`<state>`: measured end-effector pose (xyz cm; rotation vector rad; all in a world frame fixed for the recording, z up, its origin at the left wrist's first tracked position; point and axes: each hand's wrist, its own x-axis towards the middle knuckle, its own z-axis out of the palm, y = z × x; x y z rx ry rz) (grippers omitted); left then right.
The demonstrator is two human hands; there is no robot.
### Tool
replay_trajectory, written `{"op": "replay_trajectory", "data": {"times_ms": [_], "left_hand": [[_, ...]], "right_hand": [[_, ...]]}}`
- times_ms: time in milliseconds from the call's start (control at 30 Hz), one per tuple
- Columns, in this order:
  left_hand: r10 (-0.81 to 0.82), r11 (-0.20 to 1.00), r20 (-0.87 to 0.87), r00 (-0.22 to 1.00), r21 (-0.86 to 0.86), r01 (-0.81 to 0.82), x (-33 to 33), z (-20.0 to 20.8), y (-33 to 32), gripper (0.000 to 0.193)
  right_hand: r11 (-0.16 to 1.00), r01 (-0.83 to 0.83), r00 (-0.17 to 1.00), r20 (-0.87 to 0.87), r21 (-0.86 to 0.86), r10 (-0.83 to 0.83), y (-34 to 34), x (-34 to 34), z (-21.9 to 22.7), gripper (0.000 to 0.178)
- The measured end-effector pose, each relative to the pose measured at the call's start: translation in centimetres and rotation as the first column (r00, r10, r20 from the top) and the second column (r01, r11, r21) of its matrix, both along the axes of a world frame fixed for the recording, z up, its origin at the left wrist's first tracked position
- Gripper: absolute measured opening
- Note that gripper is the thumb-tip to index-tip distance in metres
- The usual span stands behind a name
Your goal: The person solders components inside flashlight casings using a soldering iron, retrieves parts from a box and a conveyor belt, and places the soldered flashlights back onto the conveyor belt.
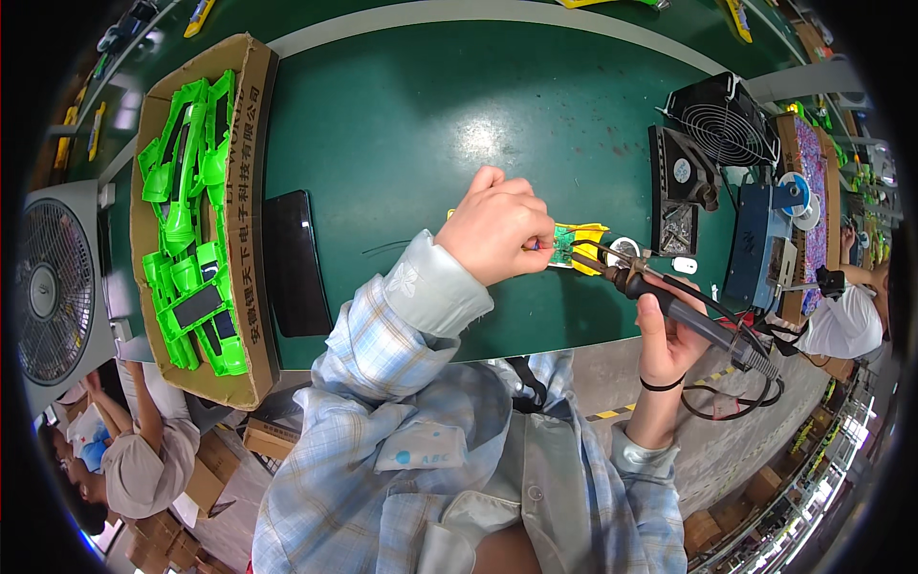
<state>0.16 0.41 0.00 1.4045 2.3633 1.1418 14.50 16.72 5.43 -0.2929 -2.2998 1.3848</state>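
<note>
1 soldering iron (696, 320) in right hand (667, 350)

Illumination is bright and diffuse. 1 glare patch whitens the upper middle of the counter (382, 143); a soft, darker shadow area lies above it. Fisheye distortion bows straight edges. Black vignetting fills the corners; rim detail appears soft.

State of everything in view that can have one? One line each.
Left hand: fingers closed beside the circuit board; held piece unclear
Right hand: closed on soldering iron
Soldering iron: held, powered or not can't tell
Circuit board: exposed
Carton: open, holding green housings
Black panel: lying flat
Large fan: upright, spinning can't tell
</note>
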Motion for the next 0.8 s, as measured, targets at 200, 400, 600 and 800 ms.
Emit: {"op": "replay_trajectory", "data": {"times_ms": [200,400,600,800], "left_hand": [[-0.002,1.000,-0.007,1.000,0.000,0.002,0.02,-0.06,-0.05,0.007],[-0.003,1.000,-0.001,1.000,0.002,0.003,0.01,-0.05,-0.08,0.007],[-0.005,1.000,0.003,1.000,-0.004,0.005,-0.02,-0.21,-0.08,0.007],[0.002,1.000,-0.006,1.000,0.014,-0.002,-0.02,-0.18,-0.02,0.007]], "right_hand": [[0.999,0.018,1.000,-0.016,-0.041,-0.019,-0.27,-0.02,-0.42,0.020],[0.999,-0.005,1.000,-0.001,-0.041,0.005,0.07,0.18,-0.62,0.020],[0.994,0.064,0.997,-0.029,-0.085,-0.067,-0.06,0.46,-0.65,0.020],[0.996,0.046,0.999,-0.008,-0.075,-0.047,0.01,0.54,-0.66,0.021]]}}
